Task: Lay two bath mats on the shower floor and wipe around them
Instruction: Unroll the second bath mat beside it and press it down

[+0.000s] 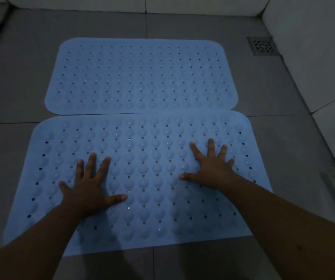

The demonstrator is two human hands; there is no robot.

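near bath mat (142,178) flat on shower floor (21,87), touching far bath mat (142,75) | left hand (90,188), right hand (211,168) splayed open, pressing | risk — uneven pressure, unseated suction cups, right side overlapping at seam

Floor (182,25) is laid in large grey tiles with thin grout lines. Pale walls (313,57) are seen behind and right. A square metal drain (262,46) is set near the right wall; light is dim.

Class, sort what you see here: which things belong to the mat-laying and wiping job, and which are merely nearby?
Belong to the job:
near mat
far mat
left hand
right hand
floor tiles

Merely nearby:
floor drain
white wall tiles
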